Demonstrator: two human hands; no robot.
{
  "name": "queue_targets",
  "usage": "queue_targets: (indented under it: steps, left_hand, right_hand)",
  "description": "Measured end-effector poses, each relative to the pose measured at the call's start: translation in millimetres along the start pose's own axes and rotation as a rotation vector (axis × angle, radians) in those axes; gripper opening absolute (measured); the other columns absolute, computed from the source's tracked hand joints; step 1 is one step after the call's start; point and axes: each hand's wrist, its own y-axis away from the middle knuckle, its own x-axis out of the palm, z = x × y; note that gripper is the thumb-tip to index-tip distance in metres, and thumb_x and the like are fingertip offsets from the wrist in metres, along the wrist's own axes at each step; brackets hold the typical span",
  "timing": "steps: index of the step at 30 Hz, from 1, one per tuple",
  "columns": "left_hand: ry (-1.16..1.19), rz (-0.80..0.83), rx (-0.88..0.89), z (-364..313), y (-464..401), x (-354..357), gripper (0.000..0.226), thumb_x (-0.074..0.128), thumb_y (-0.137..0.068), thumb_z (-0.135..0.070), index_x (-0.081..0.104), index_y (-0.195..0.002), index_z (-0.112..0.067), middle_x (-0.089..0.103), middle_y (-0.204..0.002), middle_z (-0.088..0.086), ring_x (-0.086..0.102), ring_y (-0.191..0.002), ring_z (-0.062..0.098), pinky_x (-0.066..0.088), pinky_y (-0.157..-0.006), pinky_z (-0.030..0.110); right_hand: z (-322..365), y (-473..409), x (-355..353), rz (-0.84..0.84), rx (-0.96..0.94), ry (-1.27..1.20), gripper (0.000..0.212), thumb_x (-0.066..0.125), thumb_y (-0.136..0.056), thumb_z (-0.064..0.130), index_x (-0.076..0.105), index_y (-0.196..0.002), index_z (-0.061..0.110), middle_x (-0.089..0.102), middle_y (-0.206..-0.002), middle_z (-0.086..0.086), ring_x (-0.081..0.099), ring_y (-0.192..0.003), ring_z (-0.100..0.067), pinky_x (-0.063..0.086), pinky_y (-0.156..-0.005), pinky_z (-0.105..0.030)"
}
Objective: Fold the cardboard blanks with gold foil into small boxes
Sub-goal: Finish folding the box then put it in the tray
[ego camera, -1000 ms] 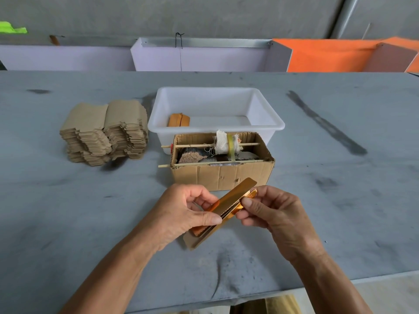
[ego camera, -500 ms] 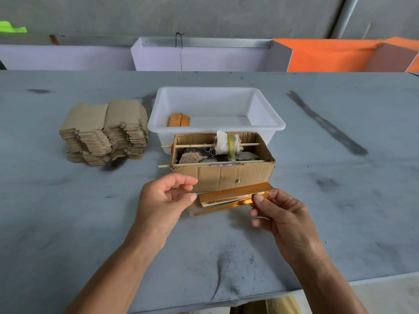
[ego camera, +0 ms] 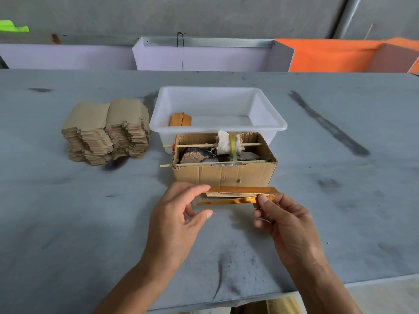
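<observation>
Now the right hand (ego camera: 286, 223) pinches one end of the gold-foil blank (ego camera: 238, 196) just above the table (ego camera: 68, 223), likely steadying it for folding, while the left hand (ego camera: 179, 214) (fingers loosely spread, empty) touches its other end.

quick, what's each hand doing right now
left hand: open, fingertips at the gold foil blank
right hand: pinching the blank's right end

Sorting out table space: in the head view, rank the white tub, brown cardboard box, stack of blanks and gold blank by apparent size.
1. white tub
2. brown cardboard box and stack of blanks: look alike, unranked
3. gold blank, though nearest the camera
</observation>
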Motion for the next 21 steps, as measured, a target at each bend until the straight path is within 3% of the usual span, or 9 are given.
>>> queue_targets:
  steps: [4,7,13,18,21]
  left_hand:
    - [0.168,0.014,-0.110,2.1,-0.2,4.4,0.049,0.077,-0.072,0.001,0.066,-0.094,-0.041,0.055,-0.097,-0.019,0.052,-0.062,0.009,0.052,-0.063,0.029]
    - [0.300,0.014,-0.158,4.3,0.5,6.1,0.041,0.075,-0.072,0.004,0.071,-0.087,-0.034,0.055,-0.101,-0.010,0.055,-0.065,0.009,0.054,-0.067,0.030]
    - [0.389,0.010,-0.110,3.6,-0.6,6.3,0.026,0.072,-0.071,0.008,0.072,-0.081,-0.017,0.061,-0.097,0.005,0.064,-0.075,-0.001,0.048,-0.072,0.009]
    - [0.484,-0.008,-0.180,3.9,-1.7,5.2,0.025,0.072,-0.071,0.010,0.074,-0.076,-0.014,0.062,-0.096,0.003,0.064,-0.076,0.000,0.048,-0.071,0.010]
    - [0.610,-0.064,-0.311,2.7,-3.2,7.9,0.021,0.071,-0.070,0.012,0.073,-0.073,-0.009,0.064,-0.092,0.002,0.064,-0.075,0.000,0.048,-0.069,0.009]
  right_hand:
    - [-0.7,0.7,1.1,-0.003,0.031,-0.022,0.021,0.068,-0.068,0.012,0.060,-0.079,-0.004,0.063,-0.065,-0.012,0.058,-0.050,-0.012,0.050,-0.044,-0.020]
    - [-0.5,1.2,1.7,-0.006,0.052,-0.030,0.020,0.068,-0.067,0.012,0.060,-0.077,-0.003,0.062,-0.064,-0.012,0.057,-0.048,-0.012,0.049,-0.043,-0.019]
    - [-0.8,1.4,0.8,0.002,0.061,-0.035,0.017,0.068,-0.067,0.013,0.062,-0.073,-0.001,0.063,-0.064,-0.012,0.057,-0.048,-0.012,0.049,-0.043,-0.019]
    - [-2.7,2.3,0.5,0.020,0.052,-0.046,0.019,0.070,-0.066,0.015,0.062,-0.076,0.000,0.062,-0.065,-0.011,0.058,-0.052,-0.013,0.050,-0.044,-0.020]
    - [-3.7,3.5,2.2,0.044,0.039,-0.065,0.008,0.070,-0.068,0.014,0.065,-0.064,0.009,0.060,-0.059,-0.007,0.061,-0.056,-0.015,0.052,-0.048,-0.020]
